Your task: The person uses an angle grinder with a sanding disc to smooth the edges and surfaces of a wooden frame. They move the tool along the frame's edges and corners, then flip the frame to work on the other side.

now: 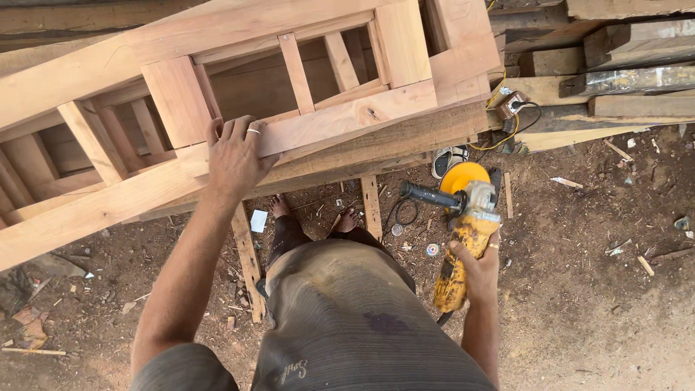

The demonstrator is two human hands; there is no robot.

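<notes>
On frame [239, 101], left hand [235, 156] lay flat, fingers apart; right hand [474, 268] clamped grinder [460, 239] (held off wood, sanding pending).

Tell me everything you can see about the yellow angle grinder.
The worn yellow angle grinder has a scuffed, dusty body, a grey metal head, a black side handle pointing left and a round yellow-orange disc at its front. The right hand grips its body, holding it off the dirt ground, apart from the wooden frame.

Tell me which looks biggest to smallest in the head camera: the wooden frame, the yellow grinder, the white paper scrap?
1. wooden frame
2. yellow grinder, in the right hand
3. white paper scrap, on the ground
</notes>
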